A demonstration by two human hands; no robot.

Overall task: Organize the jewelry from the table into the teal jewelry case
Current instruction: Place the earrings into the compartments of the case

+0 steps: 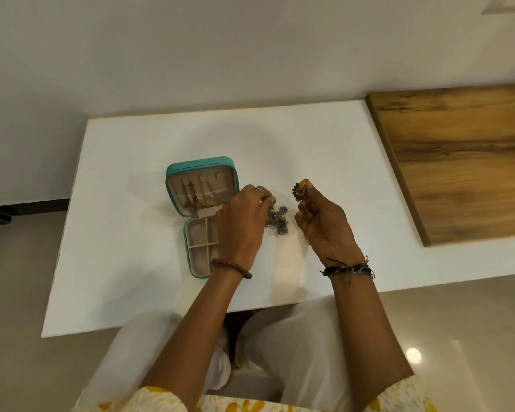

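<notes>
The teal jewelry case lies open on the white table. Its lid holds several hanging chains, and its beige tray shows divided compartments. My left hand is over the case's right edge, with its fingertips pinched on a silver piece with blue stones that rests on the table just right of the case. My right hand is raised to the right of that, holding a round green, red and gold earring between thumb and fingertip.
A wooden panel lies on the table's right side. A white wall stands behind the table. My lap in white cloth is under the table's near edge, and glossy floor shows on both sides.
</notes>
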